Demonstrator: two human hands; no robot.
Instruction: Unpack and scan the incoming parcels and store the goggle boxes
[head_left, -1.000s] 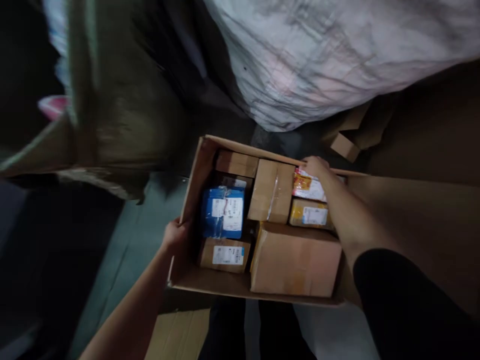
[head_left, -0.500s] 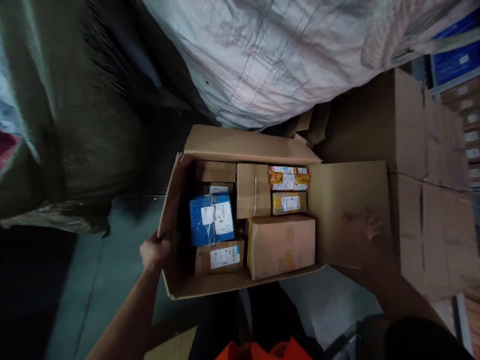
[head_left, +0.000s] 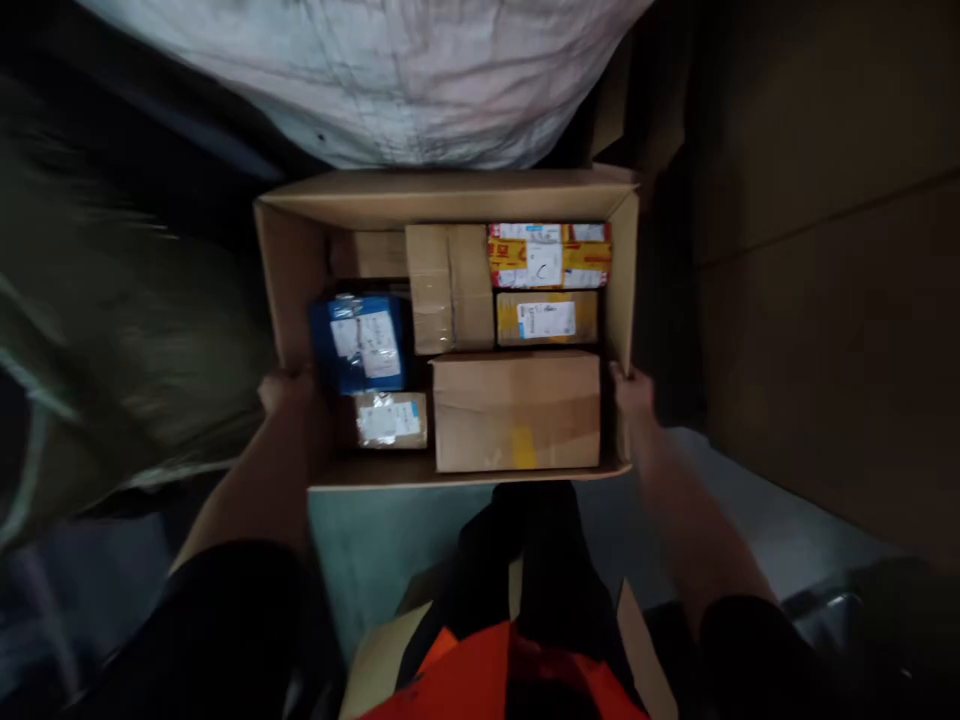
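The open carton (head_left: 450, 195) is the landmark here, held in front of the person with its flaps up. Left of the carton lies a blurred olive-green sack (head_left: 112, 340). The left hand (head_left: 289, 390) grips the carton's left wall near the front corner, fingers wrapped over the edge. Just inside that wall sits a blue parcel (head_left: 360, 342) with a white label, and in front of it a small brown parcel (head_left: 390, 420), also labelled. At the carton's middle stands a tall plain box (head_left: 448, 288) sealed with tape, with another small box (head_left: 371, 254) behind the blue one. Toward the carton's front right lies the large brown box (head_left: 516, 410); behind it a yellow parcel (head_left: 546, 318) and, against the back wall, a red-and-yellow parcel (head_left: 549, 255). The right hand (head_left: 634, 392) presses on the carton's right wall at the front corner; whether its fingers curl under cannot be told. Behind the carton bulges a big white woven bag (head_left: 390, 80); right of the carton stands a stack of dark cardboard (head_left: 817, 260).

The carton looks full and is gripped only at its thin side walls, so a wall could buckle or the load tip forward if one hand slips. The close surroundings could also snag a flap.
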